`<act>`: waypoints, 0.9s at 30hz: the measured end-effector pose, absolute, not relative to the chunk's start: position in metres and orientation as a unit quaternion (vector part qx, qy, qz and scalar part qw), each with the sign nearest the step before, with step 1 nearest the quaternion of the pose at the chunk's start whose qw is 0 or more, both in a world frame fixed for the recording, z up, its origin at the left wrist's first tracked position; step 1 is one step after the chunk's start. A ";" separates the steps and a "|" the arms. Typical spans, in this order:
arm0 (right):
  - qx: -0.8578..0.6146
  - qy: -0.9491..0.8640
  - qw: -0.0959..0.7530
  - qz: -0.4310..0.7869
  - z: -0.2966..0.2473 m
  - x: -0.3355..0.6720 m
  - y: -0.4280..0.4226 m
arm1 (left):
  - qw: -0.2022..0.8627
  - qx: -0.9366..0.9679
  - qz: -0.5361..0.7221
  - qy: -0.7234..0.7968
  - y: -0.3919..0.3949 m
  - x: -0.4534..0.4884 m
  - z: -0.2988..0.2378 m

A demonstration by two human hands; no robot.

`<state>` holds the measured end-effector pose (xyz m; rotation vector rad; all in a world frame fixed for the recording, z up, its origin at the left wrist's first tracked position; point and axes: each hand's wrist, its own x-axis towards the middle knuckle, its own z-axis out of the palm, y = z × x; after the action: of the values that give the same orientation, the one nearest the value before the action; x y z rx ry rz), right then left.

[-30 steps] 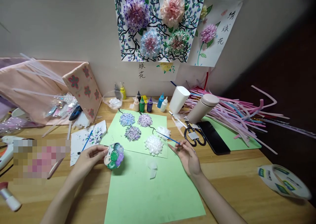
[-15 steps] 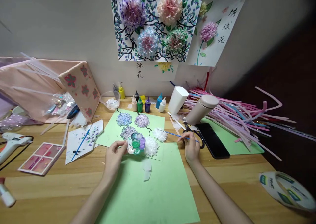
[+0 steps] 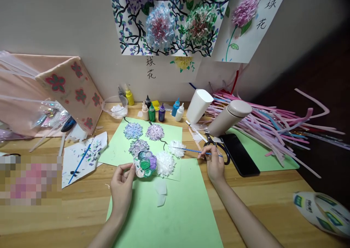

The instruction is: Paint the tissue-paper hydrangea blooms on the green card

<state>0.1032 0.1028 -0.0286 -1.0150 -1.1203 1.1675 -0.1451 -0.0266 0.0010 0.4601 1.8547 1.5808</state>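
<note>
My left hand pinches the edge of a flower-shaped paint palette whose wells hold green, purple and pale paint. A thin blue paintbrush is gripped in my right hand, its tip reaching left over a small white paper flower. Beside the palette sits a larger white paper flower. Behind them a blue flower, a pinkish-purple flower and a greyish-purple flower rest on a light green sheet. The palette partly covers the greyish-purple one.
Several paint bottles stand by the wall, near a clear bowl. Scissors and a black phone lie right of my right hand. A paint-marked paper with another brush is at left; a tape roll is at right.
The view has shifted, cutting off more of the wall pictures at the top. Both hands keep hold of the palette and the brush; the brush tip stays by the small white flower.
</note>
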 end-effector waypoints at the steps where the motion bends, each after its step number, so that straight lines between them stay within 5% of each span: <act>1: -0.438 -0.479 0.576 0.497 -0.028 0.103 0.103 | 0.320 0.175 0.606 0.707 -0.027 -0.145 -0.001; 19: -0.421 -0.487 0.590 0.487 -0.031 0.105 0.101 | 0.303 0.212 0.629 0.684 -0.026 -0.147 -0.009; 27: -0.421 -0.572 0.532 0.460 -0.021 0.100 0.092 | 0.293 0.211 0.639 0.679 -0.024 -0.146 -0.008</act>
<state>0.1003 0.0920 -0.0214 -1.0049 -1.3641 1.0977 -0.1459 -0.0239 -0.0077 0.5629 1.8098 1.7009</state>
